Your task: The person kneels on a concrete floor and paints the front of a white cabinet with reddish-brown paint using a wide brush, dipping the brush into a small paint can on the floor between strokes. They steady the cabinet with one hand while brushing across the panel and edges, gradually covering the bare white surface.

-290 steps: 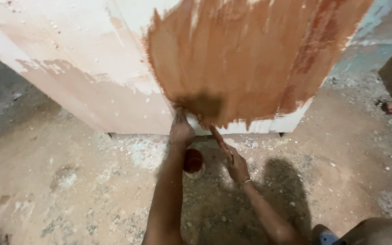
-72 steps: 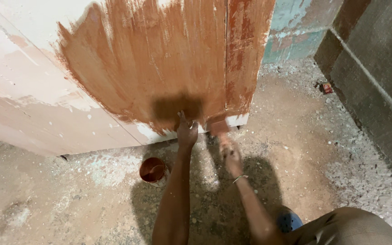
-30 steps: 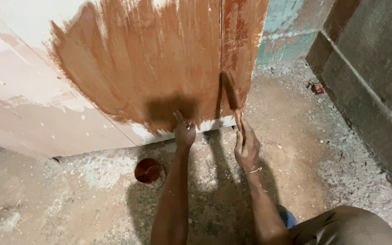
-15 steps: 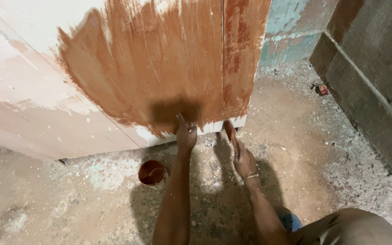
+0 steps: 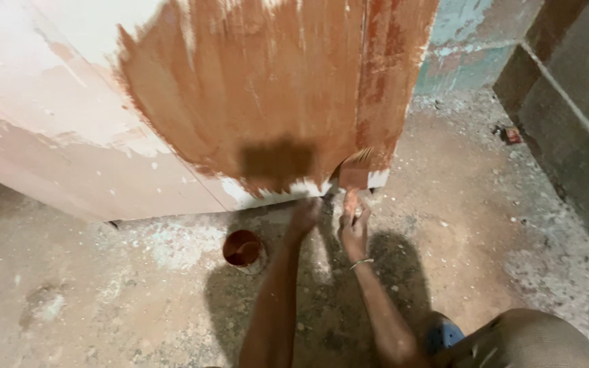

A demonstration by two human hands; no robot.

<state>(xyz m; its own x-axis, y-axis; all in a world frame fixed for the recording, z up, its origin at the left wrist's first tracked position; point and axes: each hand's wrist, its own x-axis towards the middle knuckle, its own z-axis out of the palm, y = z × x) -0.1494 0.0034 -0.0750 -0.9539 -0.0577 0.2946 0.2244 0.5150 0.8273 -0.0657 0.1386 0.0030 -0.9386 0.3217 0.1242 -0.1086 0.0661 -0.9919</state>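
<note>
- The right hand [image 5: 354,228] has its grip closed around the handle of a paintbrush [image 5: 354,178].
- The brush hairs touch the bottom edge of the big board [image 5: 253,102], near its right corner, where a white strip shows under the brown paint.
- The left hand [image 5: 305,217] rests at the bottom edge of the board, just left of the brush. I cannot tell if its grip is open or closed.
- A small round paint can [image 5: 242,248] sits on the dusty floor [image 5: 69,300], left of the left arm.

Single head-worn view, steeply downward and forward, close over both forearms, facing board [image 5: 192,102] and dusty floor [image 5: 90,300]
</note>
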